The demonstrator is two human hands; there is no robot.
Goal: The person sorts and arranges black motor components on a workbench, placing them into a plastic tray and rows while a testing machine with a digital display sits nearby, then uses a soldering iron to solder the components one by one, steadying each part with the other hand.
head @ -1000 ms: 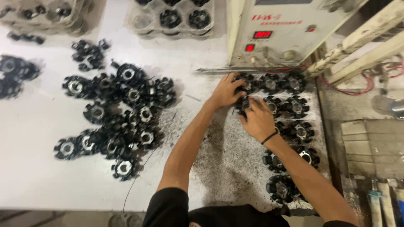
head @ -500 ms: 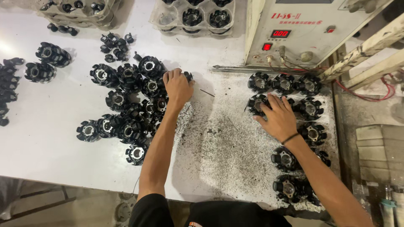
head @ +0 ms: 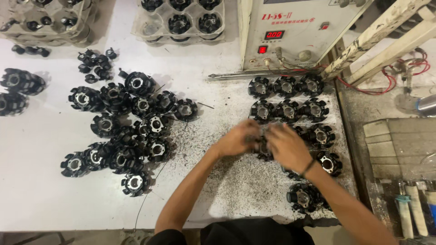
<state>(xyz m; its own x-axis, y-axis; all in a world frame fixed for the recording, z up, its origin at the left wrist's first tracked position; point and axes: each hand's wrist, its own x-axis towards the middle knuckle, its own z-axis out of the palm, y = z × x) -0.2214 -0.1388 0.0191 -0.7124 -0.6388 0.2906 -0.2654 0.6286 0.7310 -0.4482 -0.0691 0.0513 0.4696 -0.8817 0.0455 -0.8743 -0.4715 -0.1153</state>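
Note:
Both my hands meet over one black round toothed part [head: 262,149] at the middle right of the white table [head: 41,199]. My left hand [head: 236,138] and my right hand [head: 286,146] are blurred and seem to grip this part between them. A dark band circles my right wrist. Around the hands, similar black parts stand in neat rows [head: 287,97]. A loose heap of the same parts [head: 131,122] lies to the left, apart from my hands.
A beige machine with a red digital display [head: 277,31] stands behind the rows. Clear plastic trays [head: 179,20] holding more parts sit at the back. Dark grit covers the table near my arms. Wooden beams [head: 386,36] and red wires are at the right.
My left hand has come back from the heap on the left to the rows at right and now meets my right hand over one part. The view has shifted a little.

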